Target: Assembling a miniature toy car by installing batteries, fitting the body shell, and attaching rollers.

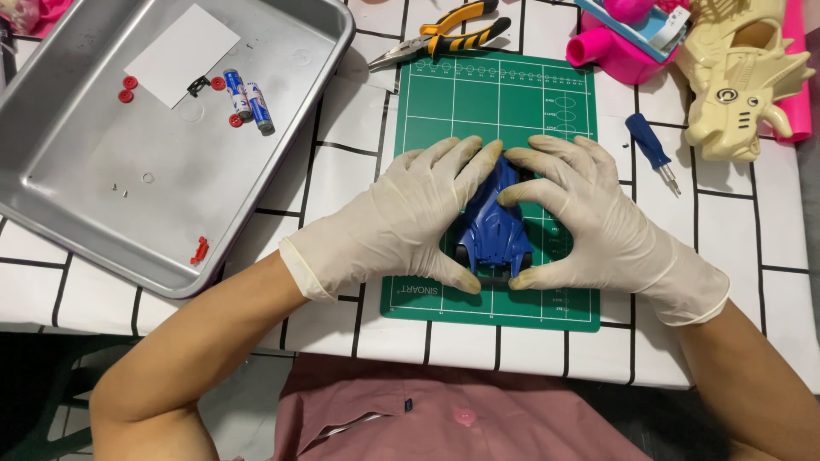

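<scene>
Green cutting mat [478, 102], left hand [406, 218] and right hand [589, 218] clasping blue toy car [494, 226]

Two gloved hands cupped together, fingertips meeting.

The left hand [408, 224] and right hand [581, 218], both in pale gloves pulled up to the wrists, curve inward toward each other with fingers spread and bent, thumbs low and pointing inward. Bare forearms angle in from the lower corners, elbows splayed outward.
</scene>
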